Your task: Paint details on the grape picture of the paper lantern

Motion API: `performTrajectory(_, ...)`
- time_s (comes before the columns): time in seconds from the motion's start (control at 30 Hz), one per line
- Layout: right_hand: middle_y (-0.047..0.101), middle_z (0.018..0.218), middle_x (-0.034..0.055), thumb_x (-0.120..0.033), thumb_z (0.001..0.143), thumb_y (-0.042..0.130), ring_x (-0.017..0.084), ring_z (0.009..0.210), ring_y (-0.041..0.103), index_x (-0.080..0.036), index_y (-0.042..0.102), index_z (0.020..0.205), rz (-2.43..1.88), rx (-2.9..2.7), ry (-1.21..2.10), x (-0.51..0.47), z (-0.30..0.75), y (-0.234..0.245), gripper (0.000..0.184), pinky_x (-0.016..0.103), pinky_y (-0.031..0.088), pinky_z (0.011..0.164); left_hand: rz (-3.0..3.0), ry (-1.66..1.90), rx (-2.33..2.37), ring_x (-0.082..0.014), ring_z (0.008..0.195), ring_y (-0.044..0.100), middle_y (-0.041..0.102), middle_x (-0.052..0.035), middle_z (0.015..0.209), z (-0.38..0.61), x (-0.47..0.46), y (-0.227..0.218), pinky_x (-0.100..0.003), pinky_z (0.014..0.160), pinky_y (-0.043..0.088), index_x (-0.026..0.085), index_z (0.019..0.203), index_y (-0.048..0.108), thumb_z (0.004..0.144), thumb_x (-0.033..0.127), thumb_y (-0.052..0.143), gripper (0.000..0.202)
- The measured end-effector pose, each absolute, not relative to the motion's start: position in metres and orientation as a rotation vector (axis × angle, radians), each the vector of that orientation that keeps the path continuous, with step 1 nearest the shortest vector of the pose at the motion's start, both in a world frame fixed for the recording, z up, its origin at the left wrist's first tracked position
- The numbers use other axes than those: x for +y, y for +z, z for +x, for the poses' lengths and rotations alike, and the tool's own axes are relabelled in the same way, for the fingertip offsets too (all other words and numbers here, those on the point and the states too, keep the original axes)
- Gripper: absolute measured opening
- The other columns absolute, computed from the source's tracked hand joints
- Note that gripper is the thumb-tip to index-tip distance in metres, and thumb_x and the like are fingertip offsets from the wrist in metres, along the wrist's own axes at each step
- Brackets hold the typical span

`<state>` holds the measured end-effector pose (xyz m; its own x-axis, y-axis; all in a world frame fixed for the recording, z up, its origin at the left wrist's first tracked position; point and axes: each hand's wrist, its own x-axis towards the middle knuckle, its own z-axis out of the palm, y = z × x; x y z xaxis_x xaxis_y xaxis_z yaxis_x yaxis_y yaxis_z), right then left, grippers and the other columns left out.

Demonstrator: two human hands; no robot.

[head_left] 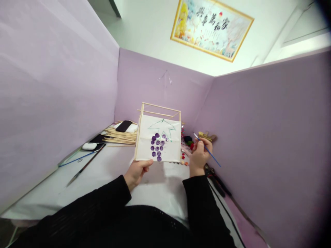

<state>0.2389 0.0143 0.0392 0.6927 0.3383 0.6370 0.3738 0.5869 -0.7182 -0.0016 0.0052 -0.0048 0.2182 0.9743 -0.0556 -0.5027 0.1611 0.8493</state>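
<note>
My left hand grips the lower left edge of a light wooden stick frame, holding it up above the table. White paper covers the frame's front face. On it are a cluster of purple round prints like grapes and a green leaf outline. To the right, my right hand is closed around a thin blue paintbrush. The brush's pale tip points up and to the left, apart from the paper. Behind the frame, part of the table is hidden.
Wooden sticks lie at the back left with a black phone. Nearer are a white case, a large brush and another blue brush. Pliers lie at right. Purple panels wall in the table.
</note>
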Motion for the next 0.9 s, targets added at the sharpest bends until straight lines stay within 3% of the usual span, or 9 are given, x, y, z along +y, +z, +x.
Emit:
performTrajectory(0.27,0.068,0.086,0.0040,-0.024,0.083,0.061,0.018,0.082,0.066,-0.020,0.065,0.090,-0.845,-1.286,-0.168,-0.001,0.189,0.037,0.009,0.034,0.052,0.077,0.798,1.181,0.724,-0.0051,0.043,0.040,0.053,0.0042,0.053,-0.001,0.005,-0.006,-0.020,0.042,0.029,0.013,0.065,0.061,0.046,0.019,0.080,0.028)
performTrajectory(0.47,0.067,0.082,0.0035,-0.027,0.086,0.058,0.017,0.076,0.066,-0.019,0.062,0.088,-0.887,-1.254,-0.160,0.009,0.191,0.025,0.009,0.032,0.052,0.070,0.785,1.162,0.744,-0.0050,0.042,0.038,0.054,0.0045,0.052,0.000,0.002,-0.002,-0.021,0.042,0.029,0.013,0.065,0.061,0.044,0.018,0.079,0.027)
performTrajectory(0.9,0.067,0.078,0.0024,-0.026,0.086,0.057,0.018,0.074,0.065,-0.019,0.061,0.084,-0.924,-1.313,-0.189,0.010,0.191,0.027,0.008,0.031,0.050,0.069,0.771,1.150,0.759,-0.0057,0.042,0.040,0.054,0.0037,0.051,0.000,0.003,-0.004,-0.021,0.042,0.029,0.012,0.062,0.062,0.043,0.017,0.080,0.027)
